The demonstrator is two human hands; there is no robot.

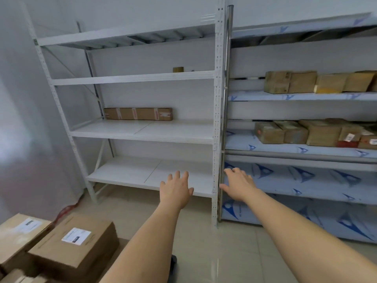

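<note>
Centrally, the left hand (177, 188) and right hand (238, 185) were stretched forward, fingers spread wide and holding nothing. The left hand lay before the bottom shelf (126, 172) of the white rack (132, 78); the right lay just beside its front post (214, 211). A labelled carton (75, 242) stood lower left.

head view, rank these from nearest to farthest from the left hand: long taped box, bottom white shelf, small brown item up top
1. bottom white shelf: just beyond the left hand, lowest level of the white rack.
2. long taped box: one shelf up, towards the back left.
3. small brown item: two shelves up, at the back.
</note>
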